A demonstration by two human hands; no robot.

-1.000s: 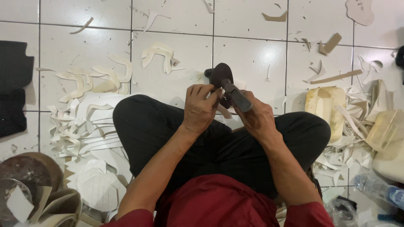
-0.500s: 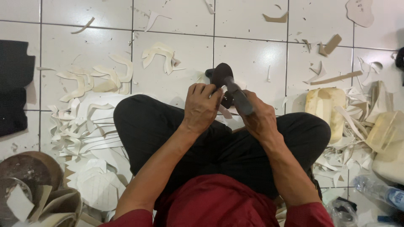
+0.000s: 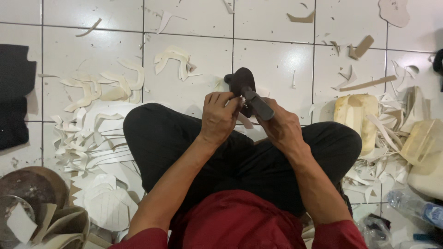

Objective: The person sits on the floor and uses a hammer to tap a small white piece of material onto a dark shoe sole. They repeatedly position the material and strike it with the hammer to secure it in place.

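Note:
I sit cross-legged on a white tiled floor in black trousers and a red shirt. My left hand grips a dark, rounded flat piece that sticks up past my fingers. My right hand is closed around a dark handled tool, whose end lies against that dark piece. Both hands meet just above my knees. What lies under my fingers is hidden.
Cream offcut strips and white cut sheets lie at left. Yellowish foam pieces and scraps pile at right. A plastic bottle lies bottom right. Dark fabric sits at the left edge, a round brown dish bottom left.
The hands and the dark piece stay in almost the same place. The tool has shifted slightly against the piece.

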